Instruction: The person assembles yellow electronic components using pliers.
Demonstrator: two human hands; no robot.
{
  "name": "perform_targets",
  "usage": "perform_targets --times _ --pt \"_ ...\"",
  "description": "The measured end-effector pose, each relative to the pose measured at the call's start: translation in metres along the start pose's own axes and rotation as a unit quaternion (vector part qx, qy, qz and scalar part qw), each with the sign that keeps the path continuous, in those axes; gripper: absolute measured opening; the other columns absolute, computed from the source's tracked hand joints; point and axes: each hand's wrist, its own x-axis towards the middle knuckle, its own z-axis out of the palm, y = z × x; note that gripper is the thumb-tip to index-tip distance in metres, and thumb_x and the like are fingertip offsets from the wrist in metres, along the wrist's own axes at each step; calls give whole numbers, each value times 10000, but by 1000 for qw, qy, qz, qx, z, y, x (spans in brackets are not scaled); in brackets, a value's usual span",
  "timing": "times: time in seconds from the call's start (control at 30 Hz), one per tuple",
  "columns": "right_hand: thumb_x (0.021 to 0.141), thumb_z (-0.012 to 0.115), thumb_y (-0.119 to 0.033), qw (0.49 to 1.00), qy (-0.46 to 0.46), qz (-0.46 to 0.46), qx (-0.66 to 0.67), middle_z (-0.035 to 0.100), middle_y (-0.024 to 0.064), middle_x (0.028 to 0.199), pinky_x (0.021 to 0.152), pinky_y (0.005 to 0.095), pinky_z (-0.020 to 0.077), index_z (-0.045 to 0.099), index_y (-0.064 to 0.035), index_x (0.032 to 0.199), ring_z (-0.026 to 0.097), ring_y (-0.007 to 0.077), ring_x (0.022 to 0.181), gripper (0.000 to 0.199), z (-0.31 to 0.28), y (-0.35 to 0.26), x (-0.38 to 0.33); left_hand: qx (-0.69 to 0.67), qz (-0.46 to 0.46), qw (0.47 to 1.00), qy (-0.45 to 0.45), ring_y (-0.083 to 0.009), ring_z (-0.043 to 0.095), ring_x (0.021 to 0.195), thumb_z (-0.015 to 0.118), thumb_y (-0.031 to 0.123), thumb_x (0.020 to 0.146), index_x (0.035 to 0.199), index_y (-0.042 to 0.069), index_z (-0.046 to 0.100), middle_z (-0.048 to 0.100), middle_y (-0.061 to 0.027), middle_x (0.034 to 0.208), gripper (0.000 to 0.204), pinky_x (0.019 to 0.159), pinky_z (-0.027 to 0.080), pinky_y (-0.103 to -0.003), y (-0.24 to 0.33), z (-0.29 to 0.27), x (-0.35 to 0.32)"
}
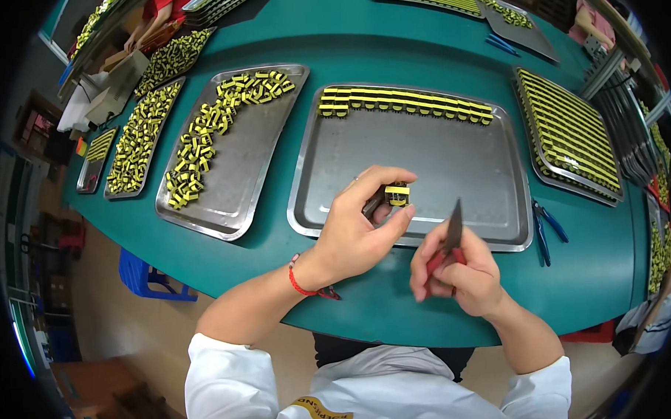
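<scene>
My left hand (345,231) is raised over the near edge of a wide metal tray (422,162). Its thumb and forefinger pinch a small yellow-and-black transformer-like component (397,195). Something dark shows behind it in the curl of the fingers; I cannot make out what. Just to the right, my right hand (467,275) is closed round a pair of red-handled pliers (454,231), dark jaws pointing up and away from me. The jaws stand apart from the component. Along the tray's far side sit neat rows of similar components (413,103).
To the left, a metal tray (235,191) and a narrower tray (137,142) hold loose components. Stacked trays (569,135) of lined-up components stand at the right, with blue-handled pliers (547,228) nearby on the green table (383,296). Other people's arms (152,24) show at the far side.
</scene>
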Motion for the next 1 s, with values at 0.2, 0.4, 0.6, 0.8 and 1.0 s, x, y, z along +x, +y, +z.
perform_targets --times 0.2,0.4,0.6,0.8,1.0 --pt "769 397 91 979 -68 148 120 599 242 973 625 432 631 439 24 1080 681 409 886 321 7 0 7 -88 -92 992 9 -46 538 855 649 -2 904 1211 -11 571 570 -6 982 317 697 447 -200 5 8 -2" --pt "756 403 84 971 -106 171 130 594 241 971 601 424 630 437 34 1051 679 399 866 301 4 -4 8 117 78 990 16 -85 553 762 688 -65 831 1142 -31 609 586 -73 949 323 631 450 -218 1 9 -3" --pt "765 406 80 970 -109 185 117 592 232 954 583 403 628 444 35 1028 681 381 841 270 6 -5 7 145 181 972 34 -120 564 718 687 -144 738 1106 -43 625 596 -109 942 386 560 448 -228 -3 10 -2" --pt "761 395 92 977 -87 164 109 598 223 911 514 358 594 451 34 1006 677 346 762 259 8 -4 6 146 211 966 34 -134 582 699 653 -168 721 1090 -43 633 598 -118 942 391 563 466 -234 -4 11 -2" --pt "706 379 117 979 -41 172 97 595 207 775 382 284 403 460 34 945 626 290 597 266 10 -3 5 143 195 970 26 -144 596 716 628 -158 744 1090 -50 635 599 -131 954 362 576 483 -243 -4 12 -3"
